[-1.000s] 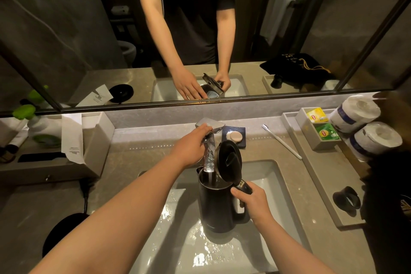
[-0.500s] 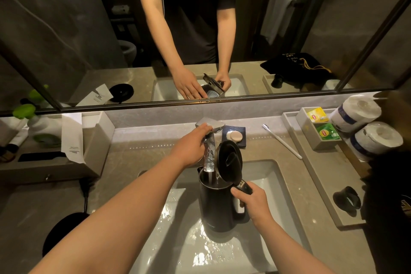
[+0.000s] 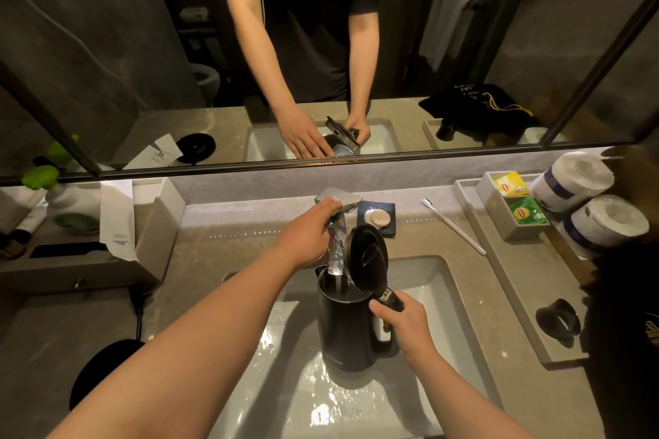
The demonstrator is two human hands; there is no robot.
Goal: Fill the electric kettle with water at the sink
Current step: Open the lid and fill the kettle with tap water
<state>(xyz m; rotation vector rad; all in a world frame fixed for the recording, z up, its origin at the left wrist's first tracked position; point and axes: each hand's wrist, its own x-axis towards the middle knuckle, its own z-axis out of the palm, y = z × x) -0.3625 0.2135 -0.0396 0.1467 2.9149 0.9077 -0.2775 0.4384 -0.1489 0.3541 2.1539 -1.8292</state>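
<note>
A black electric kettle (image 3: 347,331) stands upright in the white sink (image 3: 445,299), its lid (image 3: 367,257) tipped open. My right hand (image 3: 404,322) grips the kettle's handle at its top. A stream of water (image 3: 337,253) falls from the flat chrome faucet (image 3: 342,201) into the kettle's open mouth. My left hand (image 3: 308,237) rests on the faucet's lever, fingers curled over its left edge. The water level inside the kettle is hidden.
The kettle's black base (image 3: 107,371) and cord lie on the counter at left. A soap dish (image 3: 378,216) and toothbrush (image 3: 453,224) sit behind the sink. At right, a tray holds tea bags (image 3: 524,212), paper rolls (image 3: 602,221) and a black cup (image 3: 558,322). A tissue box (image 3: 157,221) stands left.
</note>
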